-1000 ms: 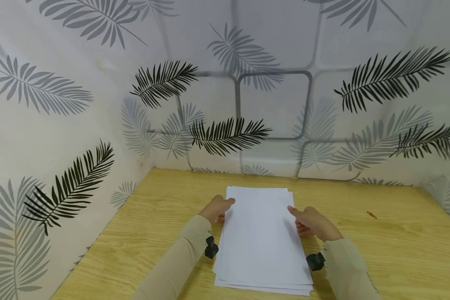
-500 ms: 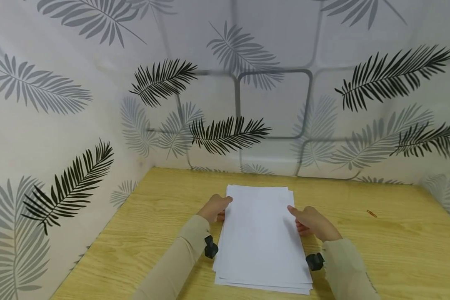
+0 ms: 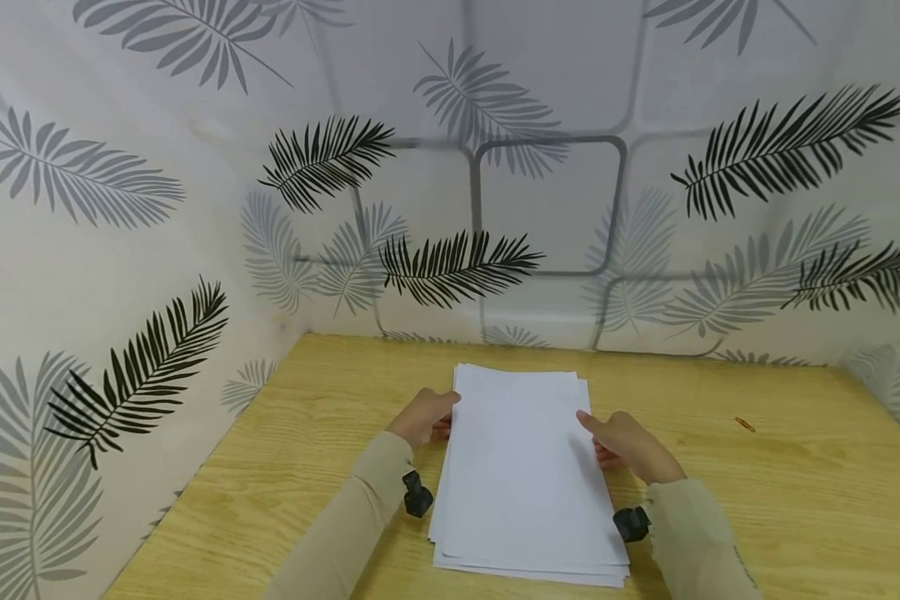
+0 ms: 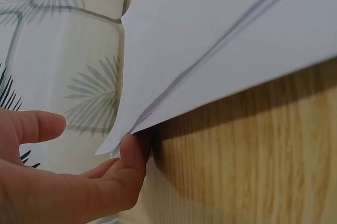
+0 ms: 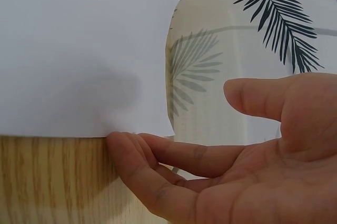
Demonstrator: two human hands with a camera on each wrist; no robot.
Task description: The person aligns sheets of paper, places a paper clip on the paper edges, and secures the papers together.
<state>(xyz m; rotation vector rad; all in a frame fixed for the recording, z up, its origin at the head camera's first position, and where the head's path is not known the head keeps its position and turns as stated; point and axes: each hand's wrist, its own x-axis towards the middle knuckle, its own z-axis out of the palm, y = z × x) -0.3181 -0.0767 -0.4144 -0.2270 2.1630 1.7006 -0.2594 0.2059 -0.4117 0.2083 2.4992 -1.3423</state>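
Note:
A stack of white paper sheets (image 3: 528, 475) lies on the wooden table, its lower sheets sticking out unevenly at the near and left edges. My left hand (image 3: 426, 415) is at the stack's far left edge. In the left wrist view, its fingertips (image 4: 134, 148) touch the paper edge from the side, and the thumb (image 4: 45, 125) stands apart from the sheets. Along the opposite edge is my right hand (image 3: 630, 442), with fingertips (image 5: 118, 142) against the paper and its thumb (image 5: 250, 97) raised clear. The top sheet's far left corner bows slightly upward.
A small orange paper clip (image 3: 746, 424) lies on the wooden table (image 3: 795, 500) to the right. Behind the table and along its left side hangs a pale leaf-patterned covering (image 3: 540, 317). Each wrist carries a small black camera (image 3: 417, 495).
My left hand has drawn slightly left, its thumb going from over the sheets to their edge. The far left corner of the paper has risen a little. My right hand has hardly moved.

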